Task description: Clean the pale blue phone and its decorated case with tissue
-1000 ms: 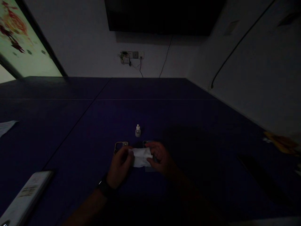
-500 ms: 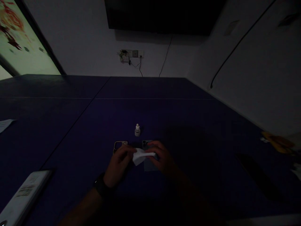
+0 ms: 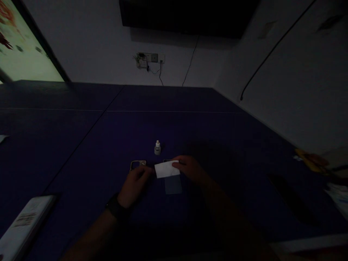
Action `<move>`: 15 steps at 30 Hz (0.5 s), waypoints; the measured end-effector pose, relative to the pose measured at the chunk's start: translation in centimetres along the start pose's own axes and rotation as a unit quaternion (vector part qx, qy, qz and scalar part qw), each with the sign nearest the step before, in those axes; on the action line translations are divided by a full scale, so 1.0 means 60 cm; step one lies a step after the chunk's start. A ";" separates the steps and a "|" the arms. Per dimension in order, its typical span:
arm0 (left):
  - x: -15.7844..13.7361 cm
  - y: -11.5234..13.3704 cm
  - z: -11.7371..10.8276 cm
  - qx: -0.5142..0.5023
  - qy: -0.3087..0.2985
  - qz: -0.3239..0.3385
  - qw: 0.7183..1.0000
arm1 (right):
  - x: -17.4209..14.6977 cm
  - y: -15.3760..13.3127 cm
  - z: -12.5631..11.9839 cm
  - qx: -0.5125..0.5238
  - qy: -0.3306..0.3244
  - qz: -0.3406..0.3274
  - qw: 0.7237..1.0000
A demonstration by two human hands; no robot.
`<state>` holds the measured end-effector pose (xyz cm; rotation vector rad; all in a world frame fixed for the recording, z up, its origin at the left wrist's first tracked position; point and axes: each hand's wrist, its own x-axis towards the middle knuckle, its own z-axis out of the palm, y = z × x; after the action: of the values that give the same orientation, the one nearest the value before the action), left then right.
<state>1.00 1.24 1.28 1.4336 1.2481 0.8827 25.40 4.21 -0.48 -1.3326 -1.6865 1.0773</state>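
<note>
My right hand (image 3: 191,168) pinches the right end of a folded white tissue (image 3: 166,169), thumb on its face. The tissue lies spread above a phone (image 3: 173,185) placed back up on the table, covering much of its upper part. At the tissue's left edge are the fingertips of my left hand (image 3: 138,181); its fingers are drawn together, and whether they grip the edge I cannot make out. Behind that hand, partly hidden, lies a phone case (image 3: 134,163) with a camera cutout. A small dropper bottle (image 3: 157,148) with a white cap stands upright beyond the tissue.
The dark blue table (image 3: 174,127) reaches the wall, where sockets (image 3: 154,57) and cables sit below a dark screen (image 3: 187,18). A white box (image 3: 25,226) lies at the left front. A dark flat object (image 3: 290,197) and a yellow item (image 3: 311,161) lie right.
The tissue has turned from a bunched, tilted shape to a flat rectangle. My right hand has shifted slightly up and right. The view has moved a little.
</note>
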 end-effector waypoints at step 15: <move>0.036 -0.044 -0.077 0.297 0.171 0.085 0.936 | 0.131 0.062 -0.036 -0.299 0.112 0.048 0.946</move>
<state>-3.61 4.28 -0.37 1.9411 1.7780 0.9417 27.13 12.70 -2.77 -1.8500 -1.8588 0.4358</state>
